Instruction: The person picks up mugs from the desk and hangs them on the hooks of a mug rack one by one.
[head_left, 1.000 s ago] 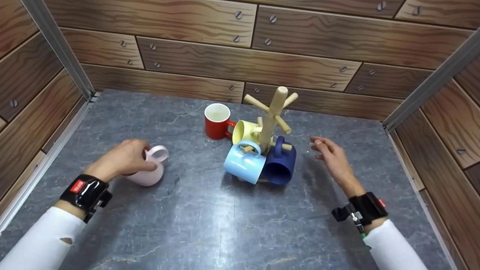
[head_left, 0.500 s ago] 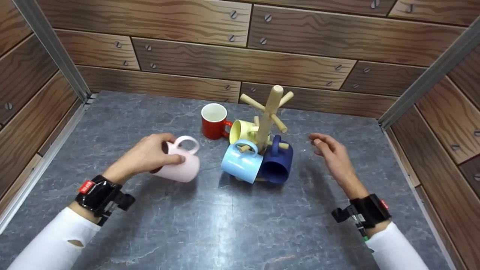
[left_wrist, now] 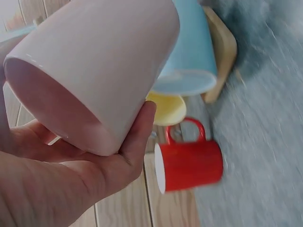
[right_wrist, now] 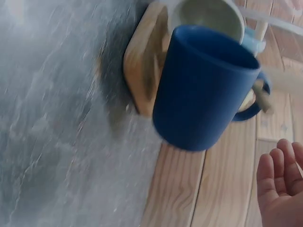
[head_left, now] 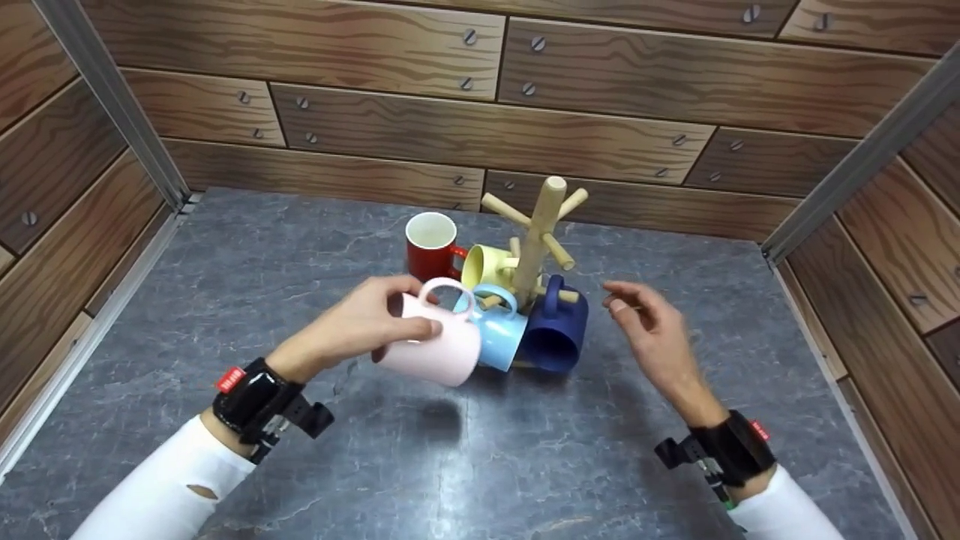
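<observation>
A pink mug (head_left: 442, 346) is gripped by my left hand (head_left: 367, 319), tilted on its side with its mouth toward the palm and its handle up. It hangs above the table, in front of a light blue mug (head_left: 504, 334) that it partly covers. The light blue mug, a dark blue mug (head_left: 559, 330) and a yellow mug (head_left: 480, 264) hang on the lower pegs of a wooden mug tree (head_left: 534, 251). To the right of the dark blue mug, my right hand (head_left: 651, 326) holds nothing, its fingers loosely bent. In the left wrist view, the thumb and fingers hold the pink mug (left_wrist: 104, 61) near its rim.
A red mug (head_left: 431, 251) stands upright on the grey table (head_left: 300, 232), left of the yellow mug. Bare upper pegs (head_left: 559, 251) stick out from the mug tree. Wood-patterned walls (head_left: 375, 112) close in the back and both sides.
My left hand has lifted the pink mug from the left part of the table and carried it right, up to the light blue mug. My right hand has shifted only slightly.
</observation>
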{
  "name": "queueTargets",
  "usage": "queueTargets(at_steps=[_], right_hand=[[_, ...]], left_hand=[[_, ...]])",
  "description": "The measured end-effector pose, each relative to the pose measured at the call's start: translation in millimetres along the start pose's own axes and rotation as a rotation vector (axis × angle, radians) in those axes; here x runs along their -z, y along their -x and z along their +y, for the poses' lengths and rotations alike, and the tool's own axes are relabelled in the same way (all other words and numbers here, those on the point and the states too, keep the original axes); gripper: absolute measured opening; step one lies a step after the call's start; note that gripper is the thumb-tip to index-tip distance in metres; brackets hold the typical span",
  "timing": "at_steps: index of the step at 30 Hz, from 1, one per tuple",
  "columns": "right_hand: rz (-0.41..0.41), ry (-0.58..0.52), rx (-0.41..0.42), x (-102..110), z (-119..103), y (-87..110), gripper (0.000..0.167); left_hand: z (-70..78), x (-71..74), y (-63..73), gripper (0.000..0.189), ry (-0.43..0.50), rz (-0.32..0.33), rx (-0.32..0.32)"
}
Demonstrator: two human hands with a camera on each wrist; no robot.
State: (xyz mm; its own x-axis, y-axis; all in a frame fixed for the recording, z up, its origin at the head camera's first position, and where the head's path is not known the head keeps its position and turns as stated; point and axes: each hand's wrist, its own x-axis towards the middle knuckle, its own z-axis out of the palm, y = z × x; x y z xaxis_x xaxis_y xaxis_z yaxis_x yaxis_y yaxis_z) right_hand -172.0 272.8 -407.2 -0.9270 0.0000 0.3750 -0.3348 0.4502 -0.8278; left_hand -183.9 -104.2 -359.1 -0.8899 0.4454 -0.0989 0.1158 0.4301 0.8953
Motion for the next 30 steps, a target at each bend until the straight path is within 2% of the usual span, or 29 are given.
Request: queueTargets(at_steps=[7,9,12,15,19,23,26,30], right_hand=[[0.059,0.090,0.211,-9,-31,11.2,0.018],[0.042,0.075,0.256,-14,-46,14.1,0.017],[-0.025,0.041,0.303,-23,-66,19.2,0.015],[-0.103,0.026,0.288,-33,-65,22.2,0.016],[-0.194,0.025,0.198,-43,-52,20.4,0.020],[-0.224,-0.025,0.137,-46,-54,18.3,0.023],[-0.217,-0.077,0.157,-47,-55,15.8,0.019],[-0.192,-0.086,0.252,-48,-57,13.3,0.016]], left_hand=[[10.7,-18.7,-1.6,0.028,0.018,-0.057,-0.031],[13.0,-22.7,-3.8,0.027,0.008,-0.067,-0.046],[16.8,-27.4,-7.0,0.026,0.004,-0.076,-0.059],[20.8,-32.1,-10.6,0.027,0.000,-0.083,-0.067],[27.0,-38.7,-14.5,0.029,-0.011,-0.107,-0.068],[33.3,-43.7,-18.7,0.029,-0.021,-0.140,-0.083],[35.3,-44.6,-21.5,0.029,-0.031,-0.136,-0.100],[37.1,-44.3,-22.3,0.031,-0.040,-0.116,-0.107]])
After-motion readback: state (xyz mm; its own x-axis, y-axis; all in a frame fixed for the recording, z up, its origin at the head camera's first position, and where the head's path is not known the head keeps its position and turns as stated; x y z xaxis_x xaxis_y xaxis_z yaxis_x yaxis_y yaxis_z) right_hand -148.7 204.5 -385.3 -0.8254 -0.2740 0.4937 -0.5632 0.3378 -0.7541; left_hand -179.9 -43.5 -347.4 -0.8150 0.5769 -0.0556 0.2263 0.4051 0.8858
